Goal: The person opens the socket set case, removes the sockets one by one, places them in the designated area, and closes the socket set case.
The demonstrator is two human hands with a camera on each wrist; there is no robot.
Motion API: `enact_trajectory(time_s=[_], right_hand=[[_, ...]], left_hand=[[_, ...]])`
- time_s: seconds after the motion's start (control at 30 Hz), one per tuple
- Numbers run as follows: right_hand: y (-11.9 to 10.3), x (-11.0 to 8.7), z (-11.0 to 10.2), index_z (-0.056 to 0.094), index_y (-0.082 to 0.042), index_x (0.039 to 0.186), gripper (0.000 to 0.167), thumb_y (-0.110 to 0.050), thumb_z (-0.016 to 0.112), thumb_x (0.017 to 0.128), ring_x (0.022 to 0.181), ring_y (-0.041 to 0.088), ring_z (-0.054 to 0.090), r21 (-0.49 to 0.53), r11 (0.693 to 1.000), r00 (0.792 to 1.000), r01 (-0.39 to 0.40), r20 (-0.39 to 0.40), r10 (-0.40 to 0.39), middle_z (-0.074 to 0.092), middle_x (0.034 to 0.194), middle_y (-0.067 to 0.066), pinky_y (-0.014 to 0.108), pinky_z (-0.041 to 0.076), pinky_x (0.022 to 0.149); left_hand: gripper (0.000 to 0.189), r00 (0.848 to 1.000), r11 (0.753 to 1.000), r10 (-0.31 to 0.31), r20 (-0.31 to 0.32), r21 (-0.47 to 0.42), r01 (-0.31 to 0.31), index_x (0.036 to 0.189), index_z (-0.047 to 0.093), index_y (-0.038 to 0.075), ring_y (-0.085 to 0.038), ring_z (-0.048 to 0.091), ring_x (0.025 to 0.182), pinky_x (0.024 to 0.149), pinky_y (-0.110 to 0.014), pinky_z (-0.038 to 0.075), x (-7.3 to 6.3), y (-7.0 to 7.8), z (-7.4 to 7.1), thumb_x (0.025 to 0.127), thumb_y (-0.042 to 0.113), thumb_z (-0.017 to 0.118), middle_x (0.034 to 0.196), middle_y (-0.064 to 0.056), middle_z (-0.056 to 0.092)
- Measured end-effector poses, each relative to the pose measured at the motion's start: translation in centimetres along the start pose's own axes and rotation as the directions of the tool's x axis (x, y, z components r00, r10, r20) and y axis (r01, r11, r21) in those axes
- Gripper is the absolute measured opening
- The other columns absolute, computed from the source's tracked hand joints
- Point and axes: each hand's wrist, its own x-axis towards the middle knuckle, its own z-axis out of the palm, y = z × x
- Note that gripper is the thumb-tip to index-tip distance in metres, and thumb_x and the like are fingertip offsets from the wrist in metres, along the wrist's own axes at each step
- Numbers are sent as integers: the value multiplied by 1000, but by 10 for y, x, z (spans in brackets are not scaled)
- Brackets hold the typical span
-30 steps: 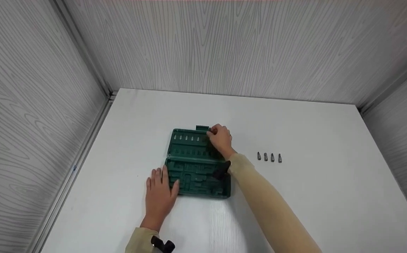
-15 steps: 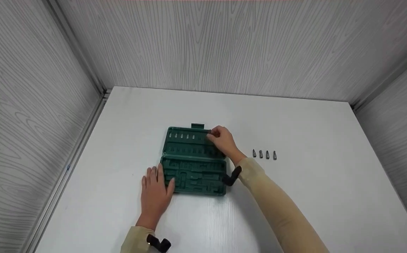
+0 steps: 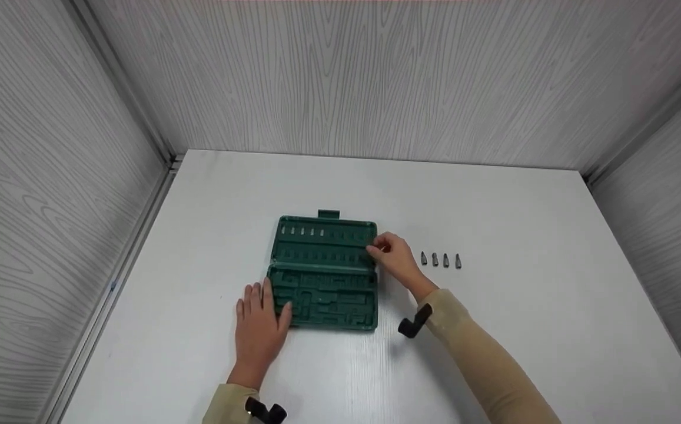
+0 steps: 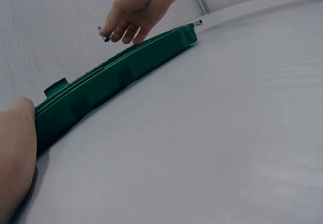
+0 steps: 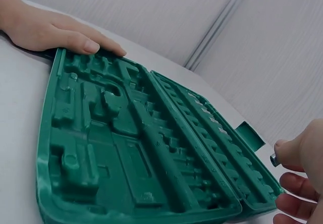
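A green plastic tool case (image 3: 322,297) lies unfolded on the white table, with moulded slots in both halves. Several small silver bits (image 3: 302,231) sit in the left part of its far row. My left hand (image 3: 259,324) rests with straight fingers along the case's near left side; the thumb touches the rim. At the case's right edge, my right hand (image 3: 396,257) pinches a small metal bit (image 5: 274,159) between thumb and finger, raised above the case. The same bit (image 4: 104,35) shows in the left wrist view.
Several dark metal bits (image 3: 441,259) stand in a row on the table, right of my right hand. The case's latch tab (image 3: 328,214) sticks out at its far side. Grey wood-grain panels (image 3: 340,76) close off the back and both sides.
My right hand has moved back from the far right corner of the case toward its right edge, nearer to the loose bits. The left hand stays on the case.
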Motion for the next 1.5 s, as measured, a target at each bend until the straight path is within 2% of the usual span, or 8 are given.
enact_trajectory(time_s=[0.33, 0.6, 0.83, 1.03, 1.2, 1.3, 1.5], right_hand=[[18, -25, -22, 63, -7, 92, 12, -17, 67, 87, 80, 20, 50, 2, 1000, 1000, -15, -18, 15, 59, 88, 4, 29, 42, 65], [32, -41, -43, 63, -6, 94, 13, -15, 66, 87, 85, 20, 51, 9, 999, 999, -40, -16, 40, 59, 92, 6, 30, 43, 71], [53, -58, -72, 62, -3, 94, 14, -15, 66, 87, 85, 21, 54, -21, 1000, 996, -23, -84, 21, 61, 92, 7, 32, 43, 74], [73, -74, -101, 62, -1, 97, 20, -19, 65, 88, 84, 21, 52, -27, 995, 988, -91, -132, 87, 60, 94, 10, 32, 42, 72], [83, -75, -127, 61, 1, 100, 24, -21, 63, 89, 86, 23, 50, -58, 988, 975, -146, -178, 134, 59, 98, 14, 32, 41, 71], [91, -70, -138, 61, 1, 101, 23, -19, 61, 91, 89, 25, 50, -124, 977, 969, -176, -198, 149, 57, 101, 15, 33, 40, 73], [102, -52, -148, 61, 3, 105, 25, -18, 59, 92, 92, 28, 51, -199, 956, 970, -216, -159, 186, 57, 103, 17, 34, 43, 73]], left_hand=[[72, 1000, 1000, 10, -7, -3, -10, 146, 25, 1, -37, 20, 136, 108, -53, 12, -2, 1, 1, 95, 50, 38, 142, -25, 33], [71, 1000, 1000, 11, -12, -7, -11, 146, 26, 2, -38, 19, 136, 108, -54, 12, 1, -2, 0, 95, 49, 39, 143, -25, 32], [72, 1000, 1000, 3, 17, -2, -3, 147, 24, 2, -37, 17, 137, 108, -53, 11, 3, -2, -1, 95, 52, 35, 143, -24, 31], [73, 1000, 1000, 6, 16, 0, -6, 146, 24, 2, -37, 17, 137, 108, -54, 11, 5, -3, -2, 95, 53, 35, 143, -25, 31], [74, 1000, 1000, 5, 18, -4, -5, 147, 23, 2, -37, 16, 137, 108, -54, 10, 5, -5, -2, 95, 53, 34, 144, -25, 30], [73, 1000, 1000, 6, 20, -7, -6, 147, 23, 2, -37, 16, 137, 108, -54, 10, 6, -6, -3, 95, 53, 35, 144, -25, 29], [72, 1000, 1000, 2, 3, 0, -2, 146, 24, 1, -39, 17, 136, 108, -54, 11, 7, -8, -5, 96, 50, 37, 143, -26, 31]])
